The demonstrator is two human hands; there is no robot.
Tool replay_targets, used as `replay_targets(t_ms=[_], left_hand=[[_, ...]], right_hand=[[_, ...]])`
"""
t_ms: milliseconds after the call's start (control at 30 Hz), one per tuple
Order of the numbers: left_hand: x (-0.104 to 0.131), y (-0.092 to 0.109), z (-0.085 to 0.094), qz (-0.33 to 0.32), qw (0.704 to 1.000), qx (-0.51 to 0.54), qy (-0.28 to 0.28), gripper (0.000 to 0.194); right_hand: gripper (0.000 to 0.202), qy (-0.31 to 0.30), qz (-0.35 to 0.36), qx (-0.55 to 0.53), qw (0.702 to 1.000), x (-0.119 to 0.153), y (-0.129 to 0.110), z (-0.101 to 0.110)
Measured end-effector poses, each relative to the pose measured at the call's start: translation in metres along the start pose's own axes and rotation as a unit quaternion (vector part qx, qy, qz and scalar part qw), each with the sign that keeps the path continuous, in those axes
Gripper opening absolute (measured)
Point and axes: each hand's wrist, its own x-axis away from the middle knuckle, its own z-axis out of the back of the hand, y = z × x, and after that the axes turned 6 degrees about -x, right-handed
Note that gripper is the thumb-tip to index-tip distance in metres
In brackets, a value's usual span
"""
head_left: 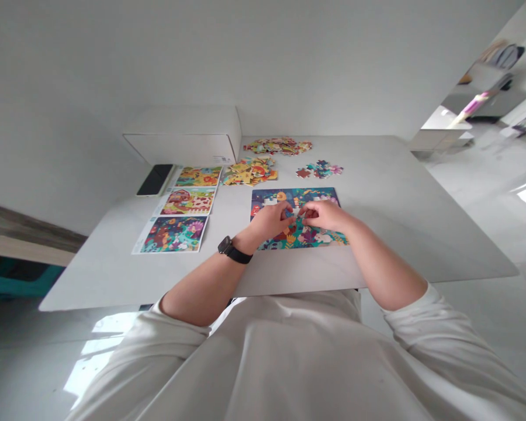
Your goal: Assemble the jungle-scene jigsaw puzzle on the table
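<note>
A colourful jigsaw puzzle [324,241], mostly assembled, lies on the table below both hands, with pale gaps showing in its upper part. My left hand [269,223], wearing a black watch at the wrist, is over the puzzle's middle. Its fingertips are closed around a small blue puzzle piece [289,214]. Facing it from the right, my right hand [326,215] has its fingers curled and pinched close above the puzzle; what they hold, if anything, is too small to make out. Just behind the puzzle is a small group of loose dark, teal and pink pieces [321,169].
Two piles of loose pieces, one yellow [251,171] and one mixed [278,146], sit farther back. On the left are a sheet with three printed pictures [175,235], a phone [155,179] and a white box [179,147]. A wall borders the table [398,257] at the back.
</note>
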Motion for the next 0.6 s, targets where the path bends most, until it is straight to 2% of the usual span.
replay_targets(t_ms=[300,600], left_hand=[[0.005,0.003,0.002,-0.002,0.998,-0.045,-0.050,0.031],[0.005,0.001,0.002,-0.040,0.993,-0.087,-0.072,0.033]], right_hand=[[0.024,0.000,0.025,0.140,0.990,0.003,-0.014,0.000],[0.022,-0.008,0.088,0.203,0.975,0.001,-0.010,0.000]])
